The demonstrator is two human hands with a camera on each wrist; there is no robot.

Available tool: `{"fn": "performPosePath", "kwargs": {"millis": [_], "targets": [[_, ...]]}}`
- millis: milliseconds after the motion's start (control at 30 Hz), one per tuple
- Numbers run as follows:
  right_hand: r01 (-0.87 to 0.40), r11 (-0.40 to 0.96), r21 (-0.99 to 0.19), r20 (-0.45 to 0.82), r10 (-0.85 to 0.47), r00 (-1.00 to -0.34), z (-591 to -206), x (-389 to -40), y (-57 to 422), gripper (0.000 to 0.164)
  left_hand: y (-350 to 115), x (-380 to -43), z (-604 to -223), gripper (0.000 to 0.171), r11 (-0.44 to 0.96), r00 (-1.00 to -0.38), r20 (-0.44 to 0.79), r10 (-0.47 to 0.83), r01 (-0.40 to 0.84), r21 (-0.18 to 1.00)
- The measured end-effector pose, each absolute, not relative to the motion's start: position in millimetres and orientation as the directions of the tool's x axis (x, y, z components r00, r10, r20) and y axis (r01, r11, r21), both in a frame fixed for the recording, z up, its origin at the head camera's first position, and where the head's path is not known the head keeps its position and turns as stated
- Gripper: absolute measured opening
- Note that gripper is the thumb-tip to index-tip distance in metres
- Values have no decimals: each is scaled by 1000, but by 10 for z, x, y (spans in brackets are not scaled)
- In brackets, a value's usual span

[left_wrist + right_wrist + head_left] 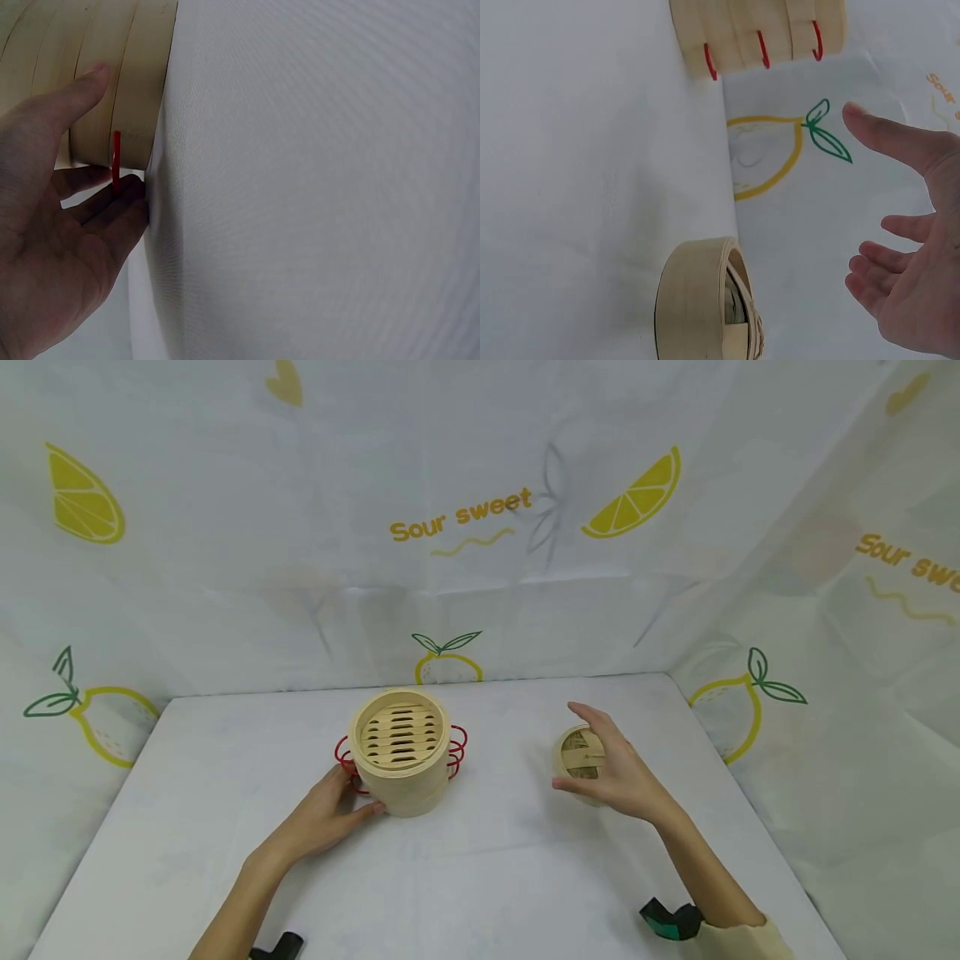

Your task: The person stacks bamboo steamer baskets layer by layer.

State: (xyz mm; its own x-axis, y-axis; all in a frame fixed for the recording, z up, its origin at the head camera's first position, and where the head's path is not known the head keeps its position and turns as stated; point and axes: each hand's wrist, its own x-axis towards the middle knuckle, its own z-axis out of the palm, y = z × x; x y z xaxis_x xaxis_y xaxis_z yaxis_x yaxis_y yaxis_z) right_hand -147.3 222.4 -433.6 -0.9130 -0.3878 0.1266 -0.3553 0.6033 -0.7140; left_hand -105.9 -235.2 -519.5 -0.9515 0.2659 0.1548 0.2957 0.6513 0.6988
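A stack of small round bamboo steamer baskets, with a slatted top and red loop handles on its sides, stands left of the middle of the table. At its left side is my left hand, its thumb against the wall of the stack and its fingers by a low red handle. Farther right lies a bamboo steamer lid with a woven top. My right hand hovers over this lid with thumb and fingers spread wide; the right wrist view shows a gap between hand and lid.
A white cloth covers the table. Behind it hangs a white curtain printed with lemons and lettering, which continues along the right side. A dark strap piece is at the right wrist.
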Motion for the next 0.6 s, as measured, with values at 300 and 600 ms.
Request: {"fn": "performPosePath", "kwargs": {"millis": [300, 600], "targets": [[-388, 605, -696, 173, -383, -907, -4486, -1468, 2508, 90, -2353, -1060, -5196, 77, 655, -956, 130, 264, 276, 703], [-402, 606, -686, 260, -312, -914, -4658, -1487, 2718, 68, -2348, -1048, -5169, 76, 657, -955, 135, 265, 281, 700]]}}
